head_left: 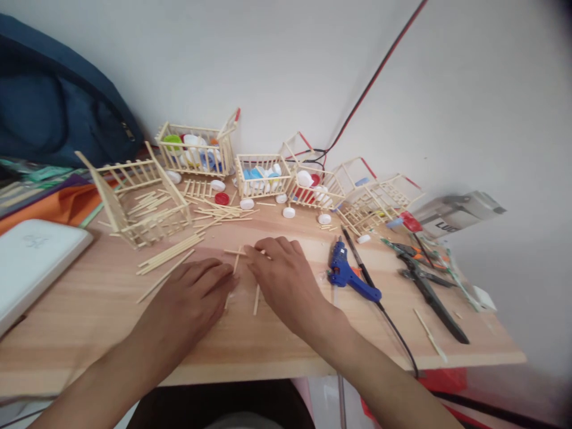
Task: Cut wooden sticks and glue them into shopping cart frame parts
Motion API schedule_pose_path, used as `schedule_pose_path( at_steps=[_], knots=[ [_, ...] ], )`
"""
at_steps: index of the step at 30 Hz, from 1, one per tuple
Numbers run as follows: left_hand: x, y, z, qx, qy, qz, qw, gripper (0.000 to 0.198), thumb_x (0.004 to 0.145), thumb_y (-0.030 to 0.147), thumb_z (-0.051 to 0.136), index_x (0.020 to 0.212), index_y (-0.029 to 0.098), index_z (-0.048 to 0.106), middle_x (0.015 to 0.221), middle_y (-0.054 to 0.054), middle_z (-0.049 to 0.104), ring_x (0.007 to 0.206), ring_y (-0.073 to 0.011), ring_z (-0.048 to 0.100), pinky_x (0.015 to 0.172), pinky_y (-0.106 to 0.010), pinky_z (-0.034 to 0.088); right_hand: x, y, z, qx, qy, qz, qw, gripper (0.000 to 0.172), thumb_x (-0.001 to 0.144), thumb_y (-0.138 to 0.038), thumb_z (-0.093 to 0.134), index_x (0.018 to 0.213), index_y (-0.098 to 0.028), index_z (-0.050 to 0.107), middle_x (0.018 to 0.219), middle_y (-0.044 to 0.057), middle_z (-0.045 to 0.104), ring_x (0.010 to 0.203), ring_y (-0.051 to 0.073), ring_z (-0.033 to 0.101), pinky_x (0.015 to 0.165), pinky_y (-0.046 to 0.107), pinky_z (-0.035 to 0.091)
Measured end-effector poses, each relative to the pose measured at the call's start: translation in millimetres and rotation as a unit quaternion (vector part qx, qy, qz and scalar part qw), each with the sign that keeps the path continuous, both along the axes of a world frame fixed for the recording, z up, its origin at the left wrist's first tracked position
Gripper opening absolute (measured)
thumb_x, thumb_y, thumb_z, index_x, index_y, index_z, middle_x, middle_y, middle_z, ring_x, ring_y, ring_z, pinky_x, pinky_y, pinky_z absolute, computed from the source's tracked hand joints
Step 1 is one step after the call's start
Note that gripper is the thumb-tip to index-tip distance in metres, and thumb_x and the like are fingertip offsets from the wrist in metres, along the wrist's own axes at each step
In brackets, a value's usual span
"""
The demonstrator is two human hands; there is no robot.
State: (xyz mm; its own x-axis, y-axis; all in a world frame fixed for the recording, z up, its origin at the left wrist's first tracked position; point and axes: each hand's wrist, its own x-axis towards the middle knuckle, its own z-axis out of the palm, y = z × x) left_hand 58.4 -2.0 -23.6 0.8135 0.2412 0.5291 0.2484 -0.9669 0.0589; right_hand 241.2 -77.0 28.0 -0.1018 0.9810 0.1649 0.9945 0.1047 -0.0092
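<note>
Both hands rest low over the wooden table (286, 351), close together near its middle. My left hand (196, 298) has its fingers together, the fingertips pressed on a thin wooden stick (236, 262) that stands out above them. My right hand (283, 277) is closed, thumb and fingertips at the right end of a short crosswise stick (232, 252). That stick crosses the first one. Below my right hand another stick (256, 300) sticks out towards the table's front edge. The palms hide part of the sticks.
Small stick carts (263, 156) with bottle caps line the wall. An unfinished stick frame (138, 232) and loose sticks (172, 253) lie left. A blue glue gun (348, 274) and black-handled cutters (431, 298) are right. A white box (40, 256) and blue bag (58, 95) are far left.
</note>
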Motion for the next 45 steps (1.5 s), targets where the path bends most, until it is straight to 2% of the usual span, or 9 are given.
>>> schedule_pose_path(
  at_steps=[6, 12, 19, 23, 28, 35, 45],
  knots=[
    [0.0, -5.2, 5.9, -0.027, 0.042, 0.025, 0.998, 0.023, 0.087, 0.011, 0.051, 0.104, 0.016, 0.066, 0.108, -0.006, 0.068, 0.105, -0.0233, 0.057, 0.087, -0.038, 0.048, 25.1, -18.7, -1.8, 0.072, 0.053, -0.068, 0.994, 0.028, 0.092, -0.015, 0.049, 0.117, -0.014, 0.064, 0.105, 0.012, 0.063, 0.095, 0.026, 0.056, 0.081, 0.04, 0.041],
    [-1.1, -5.5, 5.7, -0.029, 0.054, 0.024, 0.998, 0.023, 0.087, 0.012, 0.051, 0.105, 0.016, 0.065, 0.107, -0.007, 0.067, 0.106, -0.0225, 0.056, 0.088, -0.038, 0.047, 18.0, -25.4, -9.0, 0.047, 0.044, -0.059, 0.996, 0.031, 0.092, -0.014, 0.048, 0.12, -0.016, 0.062, 0.108, 0.013, 0.063, 0.093, 0.026, 0.055, 0.077, 0.04, 0.043],
    [-1.6, -4.2, 3.4, -0.04, 0.052, 0.019, 0.998, 0.024, 0.086, 0.011, 0.052, 0.107, 0.016, 0.065, 0.11, -0.006, 0.067, 0.107, -0.0225, 0.056, 0.089, -0.038, 0.046, -0.4, -8.7, -21.0, 0.016, 0.022, -0.024, 0.999, 0.035, 0.092, -0.011, 0.049, 0.125, -0.016, 0.058, 0.113, 0.012, 0.061, 0.093, 0.024, 0.051, 0.08, 0.039, 0.041],
    [-2.5, -2.5, 3.0, -0.023, 0.024, 0.008, 0.999, 0.026, 0.087, 0.01, 0.049, 0.106, 0.016, 0.066, 0.109, -0.006, 0.067, 0.107, -0.023, 0.056, 0.09, -0.038, 0.045, -6.8, 1.6, -13.8, -0.017, 0.034, -0.026, 0.999, 0.032, 0.092, -0.009, 0.048, 0.12, -0.02, 0.061, 0.11, 0.009, 0.061, 0.096, 0.023, 0.05, 0.084, 0.037, 0.04],
    [-1.6, 2.2, -0.7, 0.007, 0.0, -0.008, 1.0, 0.026, 0.089, 0.011, 0.047, 0.104, 0.017, 0.067, 0.108, -0.006, 0.068, 0.105, -0.0236, 0.056, 0.088, -0.038, 0.044, -9.5, 11.0, -4.9, -0.036, 0.028, -0.029, 0.999, 0.028, 0.094, -0.011, 0.047, 0.117, -0.018, 0.06, 0.112, 0.008, 0.061, 0.096, 0.023, 0.05, 0.084, 0.036, 0.04],
    [-1.8, 1.4, 0.9, -0.001, 0.009, -0.009, 1.0, 0.027, 0.088, 0.012, 0.047, 0.105, 0.017, 0.066, 0.107, -0.006, 0.068, 0.103, -0.0237, 0.056, 0.089, -0.039, 0.043, 0.3, 21.9, -6.5, -0.048, 0.089, -0.065, 0.993, 0.021, 0.094, -0.019, 0.05, 0.108, -0.019, 0.065, 0.108, 0.008, 0.061, 0.098, 0.021, 0.051, 0.085, 0.033, 0.038],
    [-2.3, 3.0, -5.1, 0.004, 0.004, -0.021, 1.0, 0.026, 0.089, 0.012, 0.048, 0.108, 0.013, 0.065, 0.109, -0.009, 0.066, 0.106, -0.0271, 0.054, 0.089, -0.043, 0.043, -0.8, 30.8, -6.3, -0.066, 0.064, -0.052, 0.994, 0.018, 0.094, -0.023, 0.052, 0.102, -0.019, 0.068, 0.103, 0.008, 0.063, 0.097, 0.022, 0.052, 0.083, 0.033, 0.036]
  ],
)
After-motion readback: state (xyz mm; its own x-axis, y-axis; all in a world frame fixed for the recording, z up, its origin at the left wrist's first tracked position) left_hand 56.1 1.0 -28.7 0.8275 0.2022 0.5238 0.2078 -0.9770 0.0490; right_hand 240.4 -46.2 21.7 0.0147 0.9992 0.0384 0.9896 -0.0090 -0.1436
